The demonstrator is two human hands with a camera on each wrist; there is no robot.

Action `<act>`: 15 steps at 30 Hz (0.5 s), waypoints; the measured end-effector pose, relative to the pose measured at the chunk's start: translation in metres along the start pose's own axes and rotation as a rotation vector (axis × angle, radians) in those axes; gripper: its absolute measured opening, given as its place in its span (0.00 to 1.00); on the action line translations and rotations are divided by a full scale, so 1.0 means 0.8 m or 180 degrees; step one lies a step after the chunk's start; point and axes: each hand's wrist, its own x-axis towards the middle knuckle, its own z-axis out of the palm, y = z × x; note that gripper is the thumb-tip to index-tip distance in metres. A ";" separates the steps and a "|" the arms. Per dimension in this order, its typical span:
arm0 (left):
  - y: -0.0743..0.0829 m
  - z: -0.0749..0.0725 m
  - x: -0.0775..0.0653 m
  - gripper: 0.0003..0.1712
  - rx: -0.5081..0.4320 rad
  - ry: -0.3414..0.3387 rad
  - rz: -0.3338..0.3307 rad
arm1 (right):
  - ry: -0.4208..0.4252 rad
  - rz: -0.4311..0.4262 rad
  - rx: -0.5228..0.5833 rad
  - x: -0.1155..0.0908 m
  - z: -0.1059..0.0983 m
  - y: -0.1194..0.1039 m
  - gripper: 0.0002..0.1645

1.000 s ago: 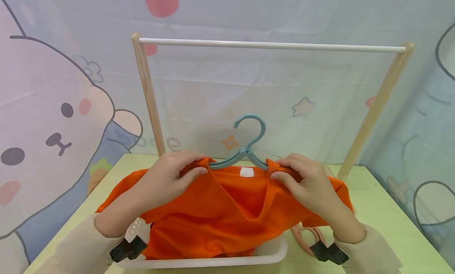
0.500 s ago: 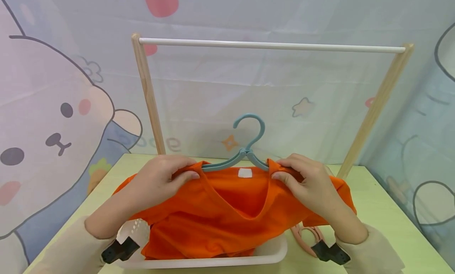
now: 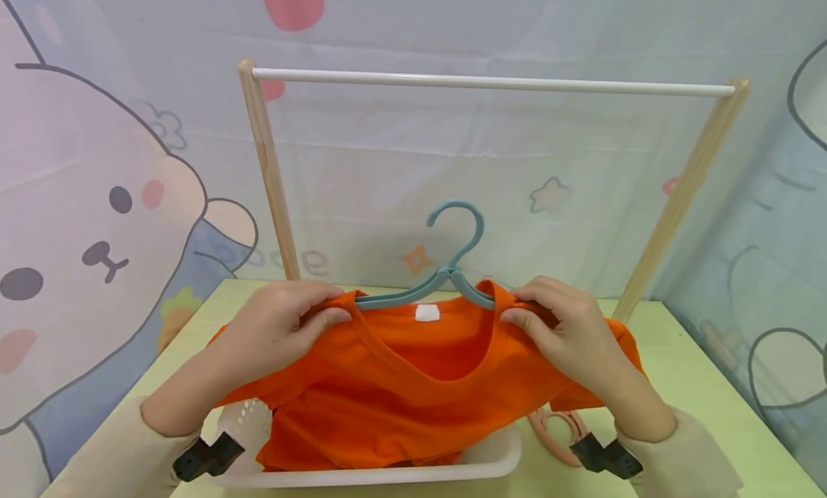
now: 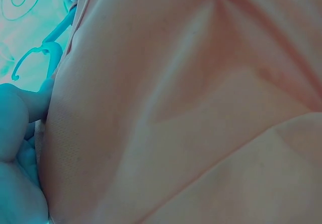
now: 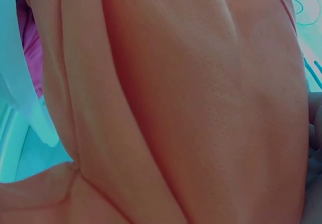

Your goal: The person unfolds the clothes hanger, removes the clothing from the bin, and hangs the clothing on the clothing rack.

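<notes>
An orange V-neck T-shirt [image 3: 413,412] hangs between both hands in the head view, with a white label [image 3: 427,313] inside the back of its collar. A blue-green clothes hanger [image 3: 413,295] sits inside the neckline, its hook upright above the collar. My left hand [image 3: 278,326] pinches the shirt's shoulder beside the collar, thumb in front, over one hanger arm. On the other side my right hand [image 3: 568,333] pinches the opposite shoulder the same way. The hanger's arm ends are hidden under cloth. Shirt fabric [image 4: 166,108] fills most of the left wrist view, and the right one too.
A white basket [image 3: 388,476] stands under the shirt, the lower cloth hanging into it. Pink hangers [image 3: 557,437] lie on the table right of it. Behind stands a rack with a white rod [image 3: 491,82] and wooden posts [image 3: 685,196].
My left hand has moved left along the shoulder, spreading the collar wider and baring more of the hanger arm. The hanger and right hand have risen slightly.
</notes>
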 end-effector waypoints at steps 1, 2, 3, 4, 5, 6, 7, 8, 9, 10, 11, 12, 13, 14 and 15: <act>0.000 0.000 0.000 0.06 0.0005 0.0033 0.0020 | -0.0012 0.0016 -0.0012 0.000 -0.001 0.000 0.17; -0.001 0.000 -0.001 0.06 0.0007 0.0062 0.0037 | -0.0020 0.0028 -0.0026 0.000 -0.002 0.001 0.17; -0.001 0.001 -0.001 0.06 0.0009 0.0085 0.0050 | -0.0022 0.0037 -0.0043 -0.001 -0.003 0.002 0.17; -0.002 0.001 -0.001 0.06 0.0019 0.0109 0.0059 | -0.0022 0.0043 -0.0062 -0.001 -0.004 0.002 0.17; -0.002 0.001 -0.001 0.06 0.0030 0.0131 0.0068 | -0.0019 0.0049 -0.0079 -0.002 -0.005 0.003 0.17; -0.003 0.001 -0.002 0.06 0.0038 0.0151 0.0075 | -0.0015 0.0057 -0.0087 -0.002 -0.006 0.004 0.16; -0.003 0.001 -0.002 0.06 0.0047 0.0172 0.0087 | -0.0010 0.0059 -0.0100 -0.002 -0.007 0.005 0.16; -0.004 0.001 -0.002 0.06 0.0052 0.0191 0.0100 | -0.0001 0.0060 -0.0114 -0.003 -0.008 0.006 0.16; -0.004 0.001 -0.002 0.06 0.0059 0.0213 0.0119 | 0.0006 0.0056 -0.0120 -0.003 -0.009 0.007 0.16; -0.005 0.001 -0.002 0.06 0.0062 0.0236 0.0139 | 0.0007 0.0052 -0.0125 -0.003 -0.010 0.007 0.16; -0.005 0.000 -0.002 0.06 0.0062 0.0256 0.0160 | 0.0007 0.0056 -0.0128 -0.004 -0.011 0.008 0.16; -0.005 0.000 -0.001 0.06 0.0061 0.0278 0.0182 | 0.0003 0.0055 -0.0129 -0.004 -0.012 0.009 0.16; -0.005 0.000 -0.001 0.06 0.0053 0.0292 0.0201 | -0.0002 0.0056 -0.0133 -0.005 -0.014 0.009 0.16; -0.006 0.000 -0.001 0.06 0.0041 0.0302 0.0210 | -0.0009 0.0059 -0.0136 -0.005 -0.015 0.010 0.16; -0.006 -0.001 0.000 0.06 0.0032 0.0313 0.0219 | -0.0015 0.0055 -0.0142 -0.006 -0.016 0.011 0.16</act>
